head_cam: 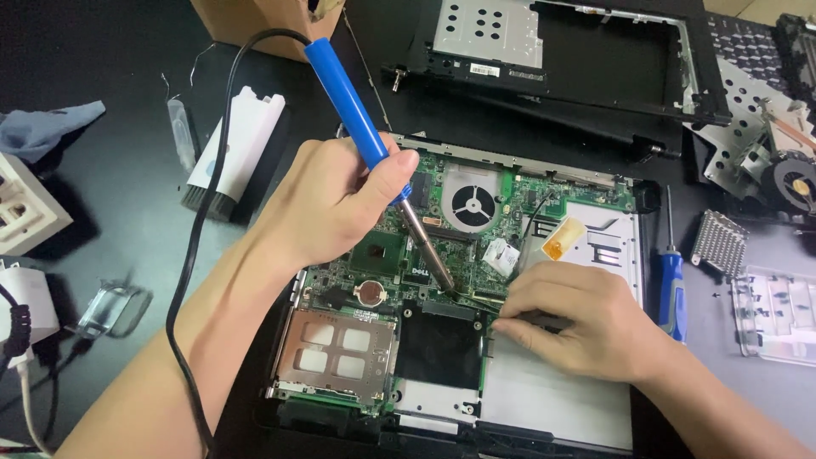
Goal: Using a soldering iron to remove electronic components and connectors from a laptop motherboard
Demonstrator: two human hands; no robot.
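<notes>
My left hand (336, 204) grips a blue-handled soldering iron (353, 106), its metal shaft slanting down to the right. The tip (450, 287) touches the green laptop motherboard (387, 255) just below its middle. My right hand (578, 319) rests on the board's lower right, fingers pinched on a thin dark tool or wire that points left toward the iron's tip. A round fan (473, 205) and a coin cell battery (371, 294) sit on the board. The iron's black cord (200, 221) loops down along my left forearm.
A blue-handled screwdriver (671, 280) lies right of the laptop base. A stripped laptop frame (586, 59) and a loose cooling fan (795, 183) sit at the back right. A white brush (234, 149), a cardboard box (263, 21) and a white power strip (21, 208) are on the left.
</notes>
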